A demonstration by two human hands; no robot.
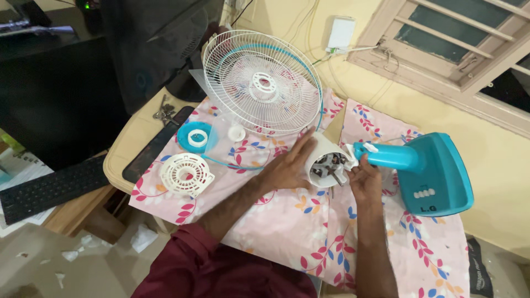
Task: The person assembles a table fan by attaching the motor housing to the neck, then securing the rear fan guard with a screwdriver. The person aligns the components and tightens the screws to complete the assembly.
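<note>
The left hand [287,165] lies flat, fingers spread over the white motor housing [322,160]; the right hand [363,177] pinches its open front beside the teal fan stand [430,174]. Beyond the grip stands one wire grille [262,83]; leftward lie two round plastic covers [186,174].

Left hand [287,165] laid flat, fingers spread toward the far right, forearm extended from a maroon sleeve [199,259]. Right hand [364,179] raised just right of it, fingers curled, bare forearm upright.
</note>
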